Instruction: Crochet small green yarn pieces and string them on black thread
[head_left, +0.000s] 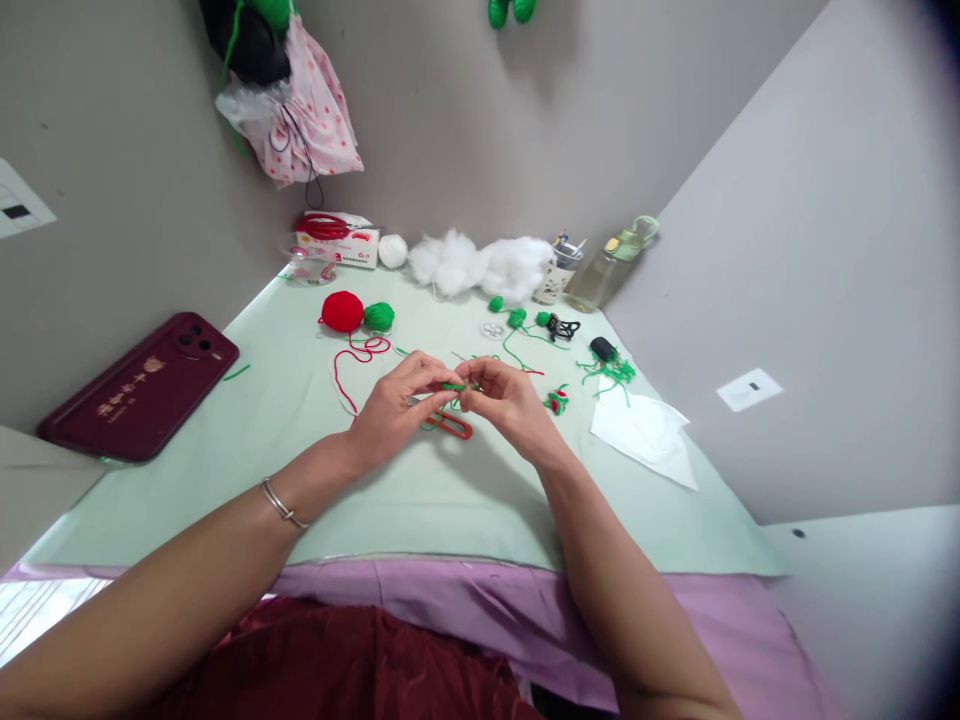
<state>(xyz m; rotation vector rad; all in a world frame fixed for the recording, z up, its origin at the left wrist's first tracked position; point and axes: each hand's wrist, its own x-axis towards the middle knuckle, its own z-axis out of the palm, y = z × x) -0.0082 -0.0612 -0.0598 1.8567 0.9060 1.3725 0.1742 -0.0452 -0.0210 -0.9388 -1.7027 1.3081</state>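
Note:
Both hands meet over the middle of the pale green table [480, 510]. My left hand [397, 405] pinches a small green yarn piece [452, 387] between thumb and fingers. Against its other end, the fingertips of my right hand [506, 400] are pressed together; a thin tool may be among them, but it is too small to make out. Below the fingertips an orange-handled tool [454, 427] lies on the cloth, with green strands near it. A small red and green crocheted piece [556, 400] rests just right of my right hand.
Red yarn ball [342, 312] and green yarn ball [379, 317] sit behind my left hand. White stuffing [480, 265], a pen cup [559, 273] and a bottle [611, 265] line the back. A dark red phone [139, 388] lies left, white tissue [645, 437] right.

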